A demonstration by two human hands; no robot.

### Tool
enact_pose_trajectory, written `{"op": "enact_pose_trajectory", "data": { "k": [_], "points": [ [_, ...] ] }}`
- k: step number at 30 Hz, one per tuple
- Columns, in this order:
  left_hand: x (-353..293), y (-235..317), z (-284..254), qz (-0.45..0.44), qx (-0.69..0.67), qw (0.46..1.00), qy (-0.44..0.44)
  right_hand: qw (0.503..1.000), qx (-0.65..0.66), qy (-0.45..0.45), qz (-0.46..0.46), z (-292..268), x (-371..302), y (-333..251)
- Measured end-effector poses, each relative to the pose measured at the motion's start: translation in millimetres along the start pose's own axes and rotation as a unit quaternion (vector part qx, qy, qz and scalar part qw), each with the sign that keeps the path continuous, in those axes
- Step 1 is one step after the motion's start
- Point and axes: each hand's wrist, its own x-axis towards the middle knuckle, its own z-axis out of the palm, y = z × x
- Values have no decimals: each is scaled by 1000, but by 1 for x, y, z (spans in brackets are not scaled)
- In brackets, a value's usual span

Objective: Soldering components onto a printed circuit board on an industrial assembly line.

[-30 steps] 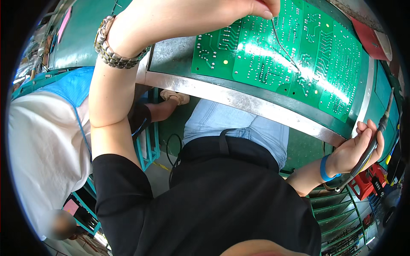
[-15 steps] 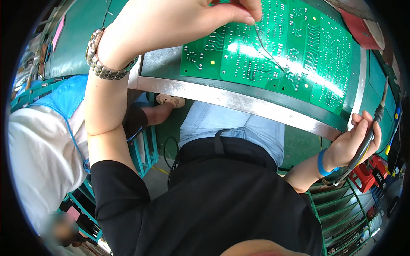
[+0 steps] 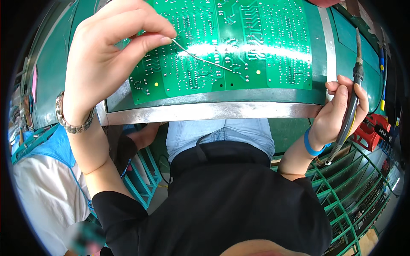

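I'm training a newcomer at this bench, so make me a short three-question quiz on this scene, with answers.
1. What does the left hand pinch?
A) a screwdriver
B) a thin silvery wire
C) a red box

2. True or false: the blue wristband is on the left wrist.

3. Which hand holds the soldering iron, and does its tip touch the circuit board?

Key:
1. B, the wire.
2. False; the blue wristband is on the right wrist.
3. The right hand; no, the tip is beyond the board's right edge.
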Motion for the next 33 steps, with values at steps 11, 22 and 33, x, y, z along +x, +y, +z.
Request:
{"op": "enact_pose_trajectory", "data": {
  "k": [11,22,33],
  "points": [
    [-2,-10,4,23,-14,999,26,1000,-8,2,13,-1,-1,-1],
    [3,-15,10,26,4,998,53,999,8,17,33,0,-2,-3],
    [2,-21,8,12,-5,998,55,999,-5,16,33,0,-1,-3]
  ]
}}
